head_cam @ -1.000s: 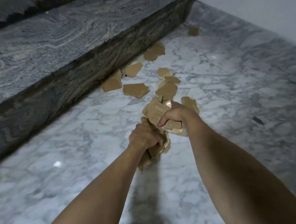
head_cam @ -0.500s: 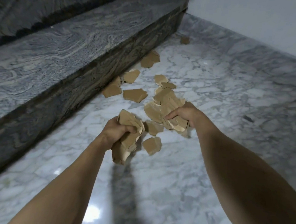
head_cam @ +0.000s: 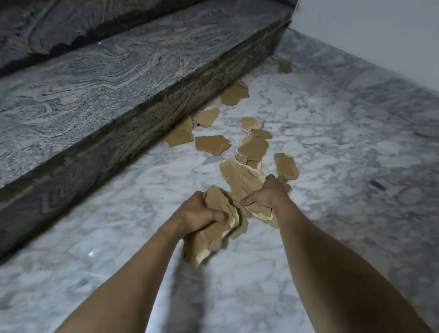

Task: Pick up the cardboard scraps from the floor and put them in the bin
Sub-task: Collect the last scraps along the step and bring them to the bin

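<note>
Left hand [head_cam: 199, 214] clenched round a thick bundle of scraps [head_cam: 214, 231], right hand [head_cam: 265, 195] gripping a second bundle [head_cam: 243, 183], both fistfuls touching. Remaining loose scraps [head_cam: 253, 148] strewn ahead on the marble floor [head_cam: 344, 149], trailing away along the dark step [head_cam: 138, 124], nearer the right hand. No bin in view.

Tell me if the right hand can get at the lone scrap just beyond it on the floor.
Probably not right away. The lone scrap lies bare on the marble floor with nothing over it, but the right hand already grips a stack of cardboard, leaving little finger room.
</note>
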Available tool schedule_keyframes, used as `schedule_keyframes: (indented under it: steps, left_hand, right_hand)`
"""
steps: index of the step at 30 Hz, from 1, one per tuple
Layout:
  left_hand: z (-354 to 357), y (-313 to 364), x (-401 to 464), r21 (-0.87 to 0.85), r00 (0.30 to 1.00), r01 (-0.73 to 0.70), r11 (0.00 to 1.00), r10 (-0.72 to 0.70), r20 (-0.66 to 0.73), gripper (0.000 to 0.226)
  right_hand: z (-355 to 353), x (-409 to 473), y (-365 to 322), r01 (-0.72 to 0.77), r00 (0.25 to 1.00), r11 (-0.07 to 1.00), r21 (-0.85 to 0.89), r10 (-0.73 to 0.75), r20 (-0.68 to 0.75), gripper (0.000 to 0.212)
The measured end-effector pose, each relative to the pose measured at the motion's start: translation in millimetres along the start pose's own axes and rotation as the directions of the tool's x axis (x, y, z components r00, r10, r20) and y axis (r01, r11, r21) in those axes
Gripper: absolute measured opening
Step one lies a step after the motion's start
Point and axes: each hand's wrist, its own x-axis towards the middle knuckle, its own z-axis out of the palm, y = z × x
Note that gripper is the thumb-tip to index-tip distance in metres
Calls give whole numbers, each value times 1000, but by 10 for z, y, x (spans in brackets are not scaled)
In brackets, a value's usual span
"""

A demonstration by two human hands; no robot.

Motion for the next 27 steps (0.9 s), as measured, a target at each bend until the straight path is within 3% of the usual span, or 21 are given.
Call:
schedule_keyframes:
  steps: [3,7,9,11,13,16,20,24,27]
  left_hand:
    - [289,66,-41,262,998,8,965,-23,54,87]
    - [512,107,-94,469,998,14,883,18,-64,80]
    - [537,152,-102,526,995,20,850,36,-97,71]
    - [556,195,-115,553,992,25,833,48,-117,60]
    - [577,212,-122,533,991,43,845,32,-132,50]
    - [565,201,-134,475,993,66,877,-11,-118,39]
    - [366,166,-117,344,995,101,934,-93,-41,45]
    - [168,157,-9,30,996,91,995,-91,-15,60]
    - [201,223,67,-41,999,50,998,-51,-8,60]
  right_hand:
    - [63,-55,57,35,999,995,97,-33,-17,100]
    - [102,-42,81,-71,997,959,274,59,51,112]
    - [149,13,132,-70,997,954,291,58,50,99]
    - [135,-45,130,-58,998,948,313,53,25,74]
    - [70,-87,131,-38,999,936,349,25,41,52]
    - [-129,-150,165,-88,977,941,328,16,215,67]
    - [-509,-146,299,-174,901,984,26,149,408,56]
    - [-866,-103,426,-212,862,969,-124,245,443,74]
    - [-1039,-81,399,-177,892,981,-82,195,409,88]
